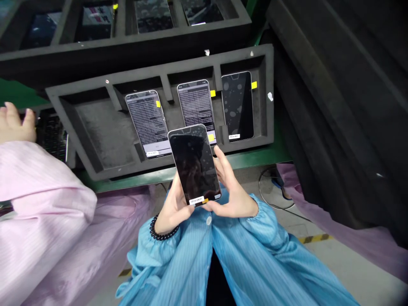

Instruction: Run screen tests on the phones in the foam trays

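Note:
Both my hands hold one smartphone [194,165] upright in front of my body, its dark screen facing me. A white barcode label and a small orange tab sit at its lower edge. My left hand [174,206] wraps its left side, thumb at the bottom corner. On the other side, my right hand [232,193] grips the right edge and lower corner. Just beyond lies a black foam tray [105,140] with several compartments. In it rest a left phone [148,123] and a middle phone [196,104], both showing lines of text, and a right phone [238,106] with a dark screen.
Behind stands another black foam tray [191,36] holding more phones. A co-worker's hand [17,125] and pink sleeve [41,178] are at the left. Large black foam pieces [334,106] rise at the right. A green bench edge [255,158] runs below the tray.

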Demonstrator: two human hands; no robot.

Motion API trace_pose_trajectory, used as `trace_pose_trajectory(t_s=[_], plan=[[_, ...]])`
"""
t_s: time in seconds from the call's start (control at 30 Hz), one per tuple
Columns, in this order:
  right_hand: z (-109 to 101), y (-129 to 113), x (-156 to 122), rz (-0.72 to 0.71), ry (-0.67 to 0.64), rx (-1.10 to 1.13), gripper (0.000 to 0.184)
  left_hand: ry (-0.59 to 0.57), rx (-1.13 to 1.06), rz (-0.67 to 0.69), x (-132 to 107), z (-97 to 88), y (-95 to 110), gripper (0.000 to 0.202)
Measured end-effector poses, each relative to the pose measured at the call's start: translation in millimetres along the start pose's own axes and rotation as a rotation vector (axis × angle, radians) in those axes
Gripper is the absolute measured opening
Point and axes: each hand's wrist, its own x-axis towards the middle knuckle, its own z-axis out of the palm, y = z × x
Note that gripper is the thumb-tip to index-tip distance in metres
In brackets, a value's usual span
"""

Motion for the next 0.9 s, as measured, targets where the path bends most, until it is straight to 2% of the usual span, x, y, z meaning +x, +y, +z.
trace_pose_trajectory(t_s=[0.13,0.2,0.3,0.37,0.43,0.5,0.63,0.77,0.9], plan=[[-6.4,-1.4,-0.8,-0.001,-0.041,0.095,0.106,-0.076,-0.079,-0.063,0.7,2.5,2.2,0.101],[-8.4,-0.5,-0.7,0.002,-0.034,0.097,0.102,-0.098,-0.130,-0.050,1.8,4.2,5.7,0.099],[-10.0,2.3,-1.0,-0.069,-0.048,0.160,0.096,-0.125,-0.180,-0.030,2.6,5.4,10.4,0.098],[-10.3,2.3,-1.4,-0.065,-0.014,0.165,0.093,-0.131,-0.187,-0.027,2.3,5.4,11.7,0.099],[-10.0,-0.4,-1.3,-0.017,0.076,0.121,0.089,-0.132,-0.188,-0.032,1.6,4.8,11.4,0.099],[-9.5,-5.2,0.4,-0.001,0.186,0.044,0.083,-0.137,-0.193,-0.036,0.6,3.7,10.0,0.099],[-10.7,-16.9,9.8,-0.120,0.356,-0.270,0.064,-0.196,-0.182,-0.051,-0.4,1.4,6.3,0.090],[-13.9,-26.4,21.5,-0.274,0.409,-0.641,0.046,-0.255,-0.151,-0.039,-0.4,0.6,3.0,0.091],[-16.0,-29.9,25.9,-0.394,0.477,-0.818,0.041,-0.269,-0.154,-0.012,-1.2,-0.3,0.9,0.091]])
